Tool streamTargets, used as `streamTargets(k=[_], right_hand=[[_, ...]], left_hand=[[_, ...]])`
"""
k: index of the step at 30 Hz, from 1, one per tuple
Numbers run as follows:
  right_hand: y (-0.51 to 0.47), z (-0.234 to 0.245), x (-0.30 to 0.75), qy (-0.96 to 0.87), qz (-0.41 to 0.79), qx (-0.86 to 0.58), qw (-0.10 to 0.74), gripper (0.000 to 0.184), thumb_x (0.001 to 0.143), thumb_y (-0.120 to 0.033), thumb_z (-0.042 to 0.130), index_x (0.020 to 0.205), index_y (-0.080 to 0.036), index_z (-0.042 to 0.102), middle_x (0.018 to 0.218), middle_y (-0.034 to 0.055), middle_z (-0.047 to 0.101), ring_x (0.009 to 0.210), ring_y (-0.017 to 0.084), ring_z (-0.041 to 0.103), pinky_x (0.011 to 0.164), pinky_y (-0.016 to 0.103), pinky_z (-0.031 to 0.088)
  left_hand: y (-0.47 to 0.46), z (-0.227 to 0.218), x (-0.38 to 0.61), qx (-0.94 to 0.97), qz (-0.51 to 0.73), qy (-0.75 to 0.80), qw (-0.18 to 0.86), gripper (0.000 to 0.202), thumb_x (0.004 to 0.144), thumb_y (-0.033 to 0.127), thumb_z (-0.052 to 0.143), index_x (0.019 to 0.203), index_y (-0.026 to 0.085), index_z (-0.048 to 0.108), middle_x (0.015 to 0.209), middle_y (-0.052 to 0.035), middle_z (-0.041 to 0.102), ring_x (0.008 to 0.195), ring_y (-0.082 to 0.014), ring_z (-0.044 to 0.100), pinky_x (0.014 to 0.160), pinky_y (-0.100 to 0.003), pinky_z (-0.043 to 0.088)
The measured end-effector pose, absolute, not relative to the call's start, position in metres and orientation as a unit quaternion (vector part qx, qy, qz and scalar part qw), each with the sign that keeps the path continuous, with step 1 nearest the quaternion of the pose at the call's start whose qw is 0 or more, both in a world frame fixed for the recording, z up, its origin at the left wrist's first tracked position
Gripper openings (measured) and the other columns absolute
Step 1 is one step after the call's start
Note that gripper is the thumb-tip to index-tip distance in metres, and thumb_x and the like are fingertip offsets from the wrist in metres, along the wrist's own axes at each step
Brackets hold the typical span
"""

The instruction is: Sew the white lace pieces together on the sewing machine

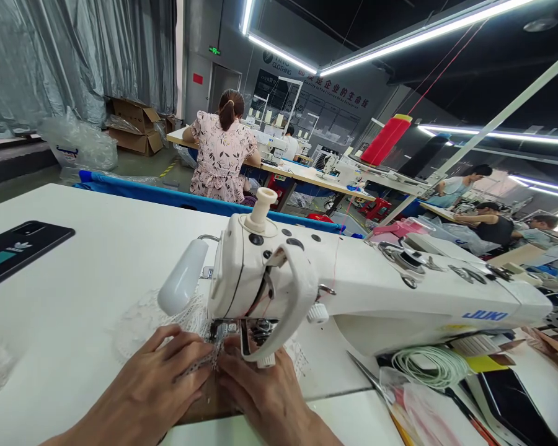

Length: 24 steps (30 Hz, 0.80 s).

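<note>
A white sewing machine (363,279) stands on the white table (84,272) in front of me. White lace fabric (142,319) lies under its needle area (255,328) and spreads to the left. My left hand (167,378) presses flat on the lace just left of the presser foot, fingers spread forward. My right hand (260,387) rests on the fabric directly below the foot, fingers pointing at it. Both hands lie close together and pin the cloth down. A brown piece shows between my wrists.
A black phone (18,251) lies at the table's left edge. A coil of pale cord (430,365), scissors and plastic bags sit at the right. A red thread cone (385,139) stands behind the machine. Another person (223,155) sits at a table ahead; more workers at the right.
</note>
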State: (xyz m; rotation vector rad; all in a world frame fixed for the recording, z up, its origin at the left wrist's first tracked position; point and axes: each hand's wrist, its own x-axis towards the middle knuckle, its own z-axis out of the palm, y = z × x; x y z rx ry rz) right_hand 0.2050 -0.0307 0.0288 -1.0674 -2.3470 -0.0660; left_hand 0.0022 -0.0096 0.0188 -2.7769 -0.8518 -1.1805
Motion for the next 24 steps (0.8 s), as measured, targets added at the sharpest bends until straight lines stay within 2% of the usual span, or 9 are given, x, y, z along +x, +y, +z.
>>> streamTargets(k=[5, 13, 17, 21, 24], right_hand=[[-0.0314, 0.0292, 0.2038, -0.87, -0.019, -0.403, 0.283, 0.02, 0.094, -0.027, 0.049, 0.106, -0.022, 0.064, 0.102, 0.0071, 0.067, 0.092, 0.02, 0.063, 0.076, 0.032, 0.053], [-0.0313, 0.0294, 0.2037, -0.871, -0.021, -0.403, 0.281, 0.02, 0.094, -0.026, 0.048, 0.105, -0.021, 0.064, 0.097, 0.0079, 0.067, 0.091, 0.021, 0.063, 0.074, 0.032, 0.053], [-0.0316, 0.0307, 0.2036, -0.869, -0.027, -0.407, 0.281, 0.019, 0.093, -0.026, 0.05, 0.104, -0.022, 0.065, 0.096, 0.0077, 0.068, 0.089, 0.02, 0.064, 0.074, 0.031, 0.053], [-0.0317, 0.0308, 0.2031, -0.867, -0.01, -0.407, 0.287, 0.02, 0.095, -0.029, 0.048, 0.103, -0.022, 0.065, 0.098, 0.0077, 0.068, 0.091, 0.021, 0.063, 0.074, 0.032, 0.053], [-0.0317, 0.0301, 0.203, -0.868, 0.0, -0.404, 0.289, 0.02, 0.095, -0.029, 0.048, 0.104, -0.022, 0.065, 0.098, 0.0076, 0.068, 0.092, 0.021, 0.063, 0.075, 0.032, 0.053]], left_hand=[[-0.0092, 0.0205, 0.0027, -0.879, -0.391, -0.274, -0.008, 0.023, 0.095, 0.015, 0.044, 0.084, 0.024, 0.062, 0.086, 0.0044, 0.068, 0.082, -0.0116, 0.061, 0.09, -0.029, 0.034], [-0.0105, 0.0205, -0.0007, -0.895, -0.338, -0.291, 0.0, 0.024, 0.094, 0.013, 0.039, 0.093, 0.024, 0.06, 0.094, 0.006, 0.067, 0.086, -0.0101, 0.061, 0.093, -0.028, 0.032], [-0.0099, 0.0159, -0.0033, -0.893, -0.333, -0.303, -0.022, 0.014, 0.089, 0.018, 0.051, 0.097, 0.026, 0.059, 0.096, 0.0076, 0.067, 0.087, -0.0107, 0.061, 0.092, -0.028, 0.034], [-0.0082, 0.0146, -0.0033, -0.891, -0.345, -0.294, -0.035, 0.016, 0.092, 0.02, 0.048, 0.101, 0.025, 0.06, 0.097, 0.0043, 0.067, 0.089, -0.0122, 0.061, 0.091, -0.029, 0.035], [-0.0076, 0.0169, -0.0022, -0.888, -0.352, -0.294, -0.033, 0.015, 0.093, 0.022, 0.047, 0.097, 0.026, 0.061, 0.094, 0.0056, 0.068, 0.085, -0.0116, 0.061, 0.09, -0.028, 0.035]])
